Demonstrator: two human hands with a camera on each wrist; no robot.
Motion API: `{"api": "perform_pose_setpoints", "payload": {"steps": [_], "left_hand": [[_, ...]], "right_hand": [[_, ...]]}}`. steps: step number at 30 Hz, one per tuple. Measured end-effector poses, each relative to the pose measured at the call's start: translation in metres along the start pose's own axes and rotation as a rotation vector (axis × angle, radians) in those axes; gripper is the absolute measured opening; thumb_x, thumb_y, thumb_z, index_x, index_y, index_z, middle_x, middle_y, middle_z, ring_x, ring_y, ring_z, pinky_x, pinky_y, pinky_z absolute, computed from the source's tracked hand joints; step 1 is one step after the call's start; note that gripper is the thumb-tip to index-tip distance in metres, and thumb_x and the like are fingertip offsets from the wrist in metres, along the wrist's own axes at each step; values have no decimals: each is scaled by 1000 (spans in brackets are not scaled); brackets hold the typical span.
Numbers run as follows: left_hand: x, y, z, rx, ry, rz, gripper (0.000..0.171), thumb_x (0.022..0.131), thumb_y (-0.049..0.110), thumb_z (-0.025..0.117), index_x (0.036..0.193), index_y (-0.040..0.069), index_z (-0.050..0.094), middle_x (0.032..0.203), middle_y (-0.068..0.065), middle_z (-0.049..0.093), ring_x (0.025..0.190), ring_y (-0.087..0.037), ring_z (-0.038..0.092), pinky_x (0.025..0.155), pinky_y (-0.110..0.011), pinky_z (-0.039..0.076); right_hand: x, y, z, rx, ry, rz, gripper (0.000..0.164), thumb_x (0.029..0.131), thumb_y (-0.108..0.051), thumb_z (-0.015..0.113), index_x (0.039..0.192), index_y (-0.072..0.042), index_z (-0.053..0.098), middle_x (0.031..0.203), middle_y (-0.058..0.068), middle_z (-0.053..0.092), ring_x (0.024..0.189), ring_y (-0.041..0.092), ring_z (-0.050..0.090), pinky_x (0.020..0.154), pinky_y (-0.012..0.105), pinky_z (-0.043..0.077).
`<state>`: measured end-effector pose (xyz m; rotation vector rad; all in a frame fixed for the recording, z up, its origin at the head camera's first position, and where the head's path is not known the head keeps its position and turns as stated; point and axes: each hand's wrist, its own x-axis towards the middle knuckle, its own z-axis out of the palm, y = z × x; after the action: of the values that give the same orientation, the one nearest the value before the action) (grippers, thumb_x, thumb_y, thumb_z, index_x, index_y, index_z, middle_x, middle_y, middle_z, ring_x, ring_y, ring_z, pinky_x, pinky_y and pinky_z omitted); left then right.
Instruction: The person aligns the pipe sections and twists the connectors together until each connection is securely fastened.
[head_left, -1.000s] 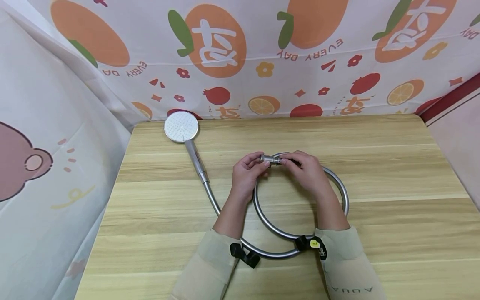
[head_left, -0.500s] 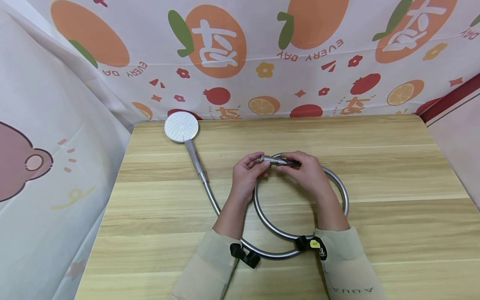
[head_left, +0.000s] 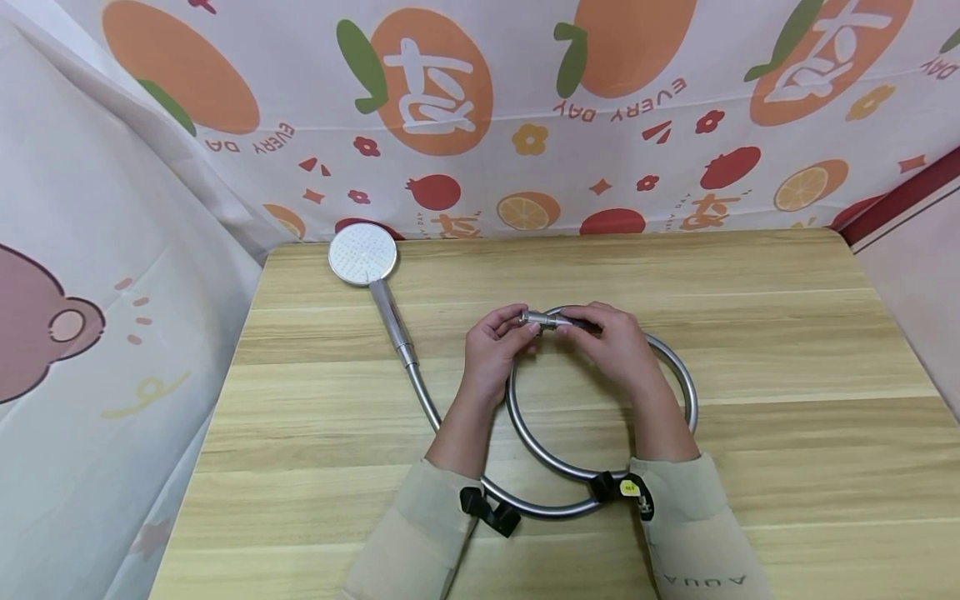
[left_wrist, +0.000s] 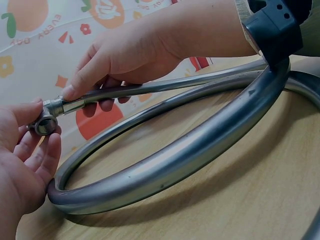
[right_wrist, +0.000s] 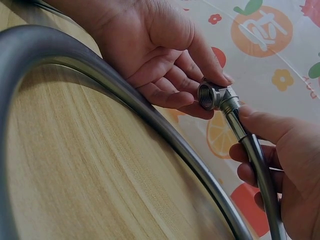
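My left hand [head_left: 487, 358] pinches a small metal elbow fitting [left_wrist: 46, 123] between thumb and fingers. The fitting's open, internally threaded mouth shows in both wrist views. From its other side runs the end of a grey metal shower hose [right_wrist: 260, 172]. On that end, the thumb of my right hand [head_left: 621, 342] presses the metal collar [right_wrist: 232, 114] right beside the elbow, and the fingers curl under the hose. Both hands are raised over the table, the joined parts between them. A round shower head [head_left: 363, 253] with a grey handle lies at the back left.
The rest of the hose [head_left: 540, 450] loops over the wooden table [head_left: 795, 350] beneath my forearms and leads to the shower head's handle. A fruit-print curtain [head_left: 645, 142] hangs behind the table's far edge, and a pale cloth [head_left: 135, 275] hangs at the left.
My right thumb and fingers slide over each other at the collar: the thumb drops toward me, then comes partway back up. The left hand, fitting and shower head stay in place.
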<state>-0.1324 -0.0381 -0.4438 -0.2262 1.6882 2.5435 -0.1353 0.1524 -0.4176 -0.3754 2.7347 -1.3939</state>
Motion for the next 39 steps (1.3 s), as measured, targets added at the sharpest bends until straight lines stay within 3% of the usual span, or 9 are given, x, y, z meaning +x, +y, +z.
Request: {"api": "perform_pose_setpoints", "payload": {"steps": [13,21,25,31,39], "left_hand": [[-1,0,-1,6,-5,-3,41,85,-8,69,124,-13,56,89,3,71,74,-9,67,61,-22,59],[-1,1,0,4,1,1,42,84,-8,70,123,-14,56,90,2,72,75,-9,68,60,-23,59],[-1,1,0,-3,-3,0,42,84,-9,69,124,-15,55,89,3,72,74,-8,67,61,-23,59],[-2,1,0,4,-9,-5,42,85,-8,70,124,-14,56,90,3,72,76,-8,68,63,-22,59],[-1,2,1,3,-4,0,42,85,-8,69,124,-15,55,89,3,72,75,-9,67,61,-23,59]], "right_hand": [[-1,1,0,7,21,4,31,95,-44,61,115,-23,73,106,-4,70,97,16,63,86,38,54],[-1,1,0,30,34,15,33,97,-44,59,115,-19,72,110,-2,71,104,17,65,93,42,55],[0,0,0,33,12,41,39,91,-47,65,119,-20,70,112,-1,70,104,18,64,92,42,55],[1,0,0,38,0,56,41,83,-36,79,118,-19,71,109,-1,69,98,18,64,86,39,56],[1,0,0,13,7,32,33,89,-38,73,116,-19,72,105,-2,70,96,17,62,85,37,54]]}}
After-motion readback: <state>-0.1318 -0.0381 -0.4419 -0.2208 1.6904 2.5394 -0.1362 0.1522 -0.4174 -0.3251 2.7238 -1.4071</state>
